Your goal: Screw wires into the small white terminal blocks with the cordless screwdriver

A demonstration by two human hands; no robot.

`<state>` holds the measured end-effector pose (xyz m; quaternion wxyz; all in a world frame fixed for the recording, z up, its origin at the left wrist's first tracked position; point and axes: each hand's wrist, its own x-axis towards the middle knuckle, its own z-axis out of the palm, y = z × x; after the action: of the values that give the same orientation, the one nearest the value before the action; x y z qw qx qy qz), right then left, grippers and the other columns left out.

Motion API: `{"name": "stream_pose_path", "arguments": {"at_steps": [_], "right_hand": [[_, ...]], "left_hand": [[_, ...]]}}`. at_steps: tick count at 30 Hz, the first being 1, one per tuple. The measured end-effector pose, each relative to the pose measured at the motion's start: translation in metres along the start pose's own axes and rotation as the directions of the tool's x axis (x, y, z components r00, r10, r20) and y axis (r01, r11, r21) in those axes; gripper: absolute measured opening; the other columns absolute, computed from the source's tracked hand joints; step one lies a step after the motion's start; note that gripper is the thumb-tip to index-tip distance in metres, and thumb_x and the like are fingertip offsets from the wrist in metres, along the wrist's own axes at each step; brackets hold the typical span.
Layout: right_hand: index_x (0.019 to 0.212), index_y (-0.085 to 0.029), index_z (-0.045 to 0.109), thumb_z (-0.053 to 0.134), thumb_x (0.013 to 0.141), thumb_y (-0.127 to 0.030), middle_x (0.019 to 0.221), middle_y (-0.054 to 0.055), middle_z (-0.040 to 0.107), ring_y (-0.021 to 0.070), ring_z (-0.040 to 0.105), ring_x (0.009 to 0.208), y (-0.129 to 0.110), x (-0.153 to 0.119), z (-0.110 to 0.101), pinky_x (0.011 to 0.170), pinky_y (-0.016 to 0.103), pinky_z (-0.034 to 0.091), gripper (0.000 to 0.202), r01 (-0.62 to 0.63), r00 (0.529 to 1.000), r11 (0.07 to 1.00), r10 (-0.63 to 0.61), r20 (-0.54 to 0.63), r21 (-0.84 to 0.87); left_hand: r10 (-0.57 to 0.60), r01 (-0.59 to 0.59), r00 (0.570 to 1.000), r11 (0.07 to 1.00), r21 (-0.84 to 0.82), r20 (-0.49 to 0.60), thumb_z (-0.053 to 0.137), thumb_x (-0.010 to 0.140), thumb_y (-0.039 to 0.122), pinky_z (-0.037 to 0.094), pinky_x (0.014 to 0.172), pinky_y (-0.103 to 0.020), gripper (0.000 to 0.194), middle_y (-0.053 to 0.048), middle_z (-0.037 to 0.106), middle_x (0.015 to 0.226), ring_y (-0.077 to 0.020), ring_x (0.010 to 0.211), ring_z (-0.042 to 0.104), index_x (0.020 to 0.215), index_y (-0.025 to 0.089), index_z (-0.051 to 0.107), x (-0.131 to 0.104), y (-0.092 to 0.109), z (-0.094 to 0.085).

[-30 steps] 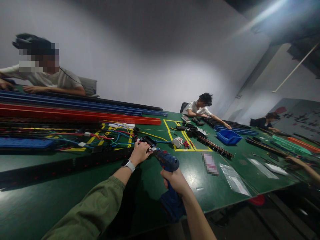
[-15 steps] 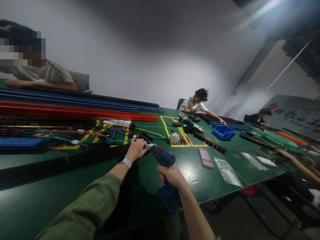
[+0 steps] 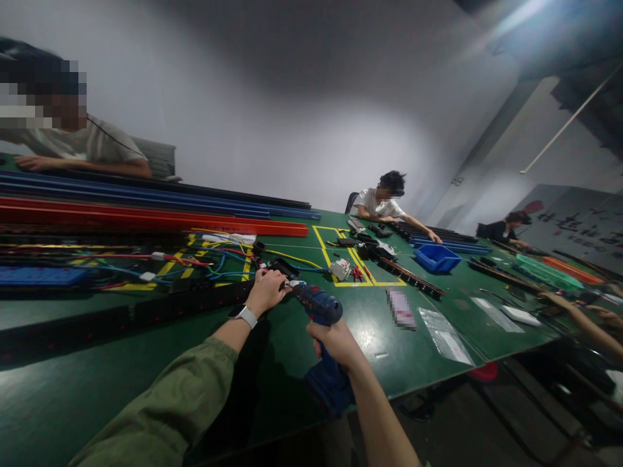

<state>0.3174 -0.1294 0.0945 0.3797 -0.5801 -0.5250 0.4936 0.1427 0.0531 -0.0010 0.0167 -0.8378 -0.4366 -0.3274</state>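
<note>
One pistol-shaped blue power drill (image 3: 318, 305), hard-cased, is held over the glossy green surface (image 3: 292, 337) near its front edge; the right grip (image 3: 337, 340) closes round the handle. One long, straight black rail (image 3: 97, 326), red-dotted, lies inward of that edge; the left grip (image 3: 265, 290) curls at its right-hand end, contents and opening untellable. Step in hand, apparently: drill work beside the left grip; next move calls for steady alignment.

Blue bin (image 3: 437, 259), seated co-worker in white (image 3: 377, 205), red rail (image 3: 195, 220)
</note>
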Motion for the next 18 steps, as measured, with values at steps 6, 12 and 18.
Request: {"name": "stream_pose_path", "arguments": {"at_steps": [6, 12, 18], "right_hand": [[0.089, -0.018, 0.052, 0.058, 0.072, -0.023, 0.040, -0.010, 0.046, 0.0109, 0.045, 0.035, -0.0011, 0.0000, -0.0004, 0.042, 0.022, 0.036, 0.019, -0.030, 1.000, 1.000, 0.030, 0.003, -0.005], [0.091, -0.018, 0.053, 0.057, 0.071, -0.024, 0.040, -0.009, 0.046, 0.0115, 0.046, 0.035, -0.0030, 0.0000, 0.0000, 0.042, 0.022, 0.035, 0.021, -0.040, 0.999, 0.999, 0.040, -0.003, -0.013], [0.091, -0.018, 0.052, 0.057, 0.071, -0.026, 0.041, -0.010, 0.046, 0.0121, 0.048, 0.036, -0.0030, 0.0005, -0.0001, 0.042, 0.022, 0.036, 0.023, -0.020, 1.000, 1.000, 0.020, 0.003, -0.024]], "left_hand": [[-0.002, 0.003, 1.000, 1.000, 0.004, -0.006, 0.056, 0.085, 0.041, 0.025, 0.099, -0.049, 0.023, -0.008, 0.066, 0.093, -0.0265, 0.096, 0.057, 0.091, 0.023, 0.069, 0.0007, 0.0004, 0.0000], [0.001, -0.001, 1.000, 1.000, 0.023, -0.003, 0.056, 0.085, 0.039, 0.027, 0.099, -0.048, 0.022, -0.009, 0.066, 0.095, -0.0269, 0.099, 0.057, 0.092, 0.023, 0.069, 0.0002, 0.0010, -0.0015], [-0.004, 0.004, 1.000, 1.000, 0.021, 0.002, 0.057, 0.084, 0.038, 0.026, 0.099, -0.049, 0.021, -0.009, 0.066, 0.096, -0.0269, 0.099, 0.058, 0.093, 0.023, 0.068, 0.0003, 0.0017, -0.0024]]}}
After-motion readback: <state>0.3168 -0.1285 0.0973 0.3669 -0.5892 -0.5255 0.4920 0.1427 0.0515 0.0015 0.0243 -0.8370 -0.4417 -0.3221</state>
